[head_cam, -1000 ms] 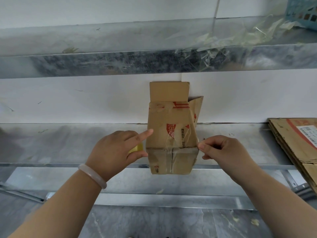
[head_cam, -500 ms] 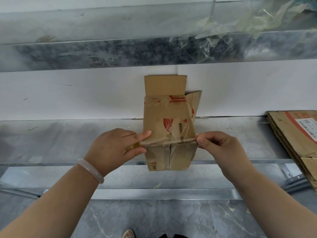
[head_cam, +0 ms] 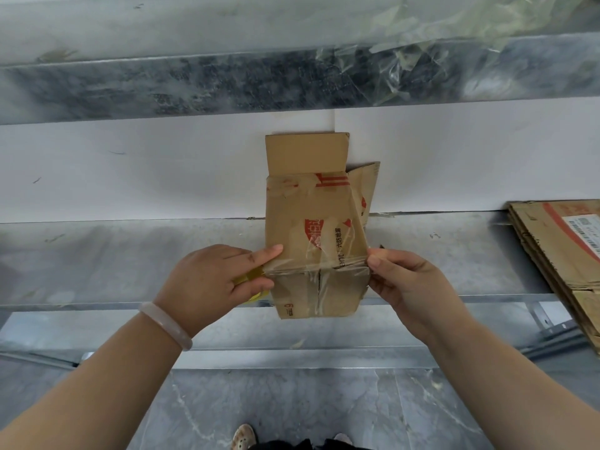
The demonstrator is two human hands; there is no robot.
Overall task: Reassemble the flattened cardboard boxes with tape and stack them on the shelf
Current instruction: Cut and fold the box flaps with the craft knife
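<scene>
A small brown cardboard box (head_cam: 311, 222) with red print lies on the metal shelf (head_cam: 130, 254), its closed flaps facing me and its open flaps against the white wall. A strip of clear tape (head_cam: 319, 269) stretches across the box's near edge. My left hand (head_cam: 214, 280) grips a yellow tape roll (head_cam: 251, 277), mostly hidden in the palm, with the index finger pressing the tape on the box's left corner. My right hand (head_cam: 402, 284) pinches the tape's free end at the box's right corner.
A stack of flattened cardboard boxes (head_cam: 558, 254) lies on the same shelf at the far right. An upper shelf (head_cam: 194, 79) overhangs, with crumpled clear tape scraps (head_cam: 438, 43) at its right. Below the shelf is grey tiled floor with my feet.
The tape strip has been drawn taut across the box between my hands and lowered onto its near edge. My view has tipped downward a little.
</scene>
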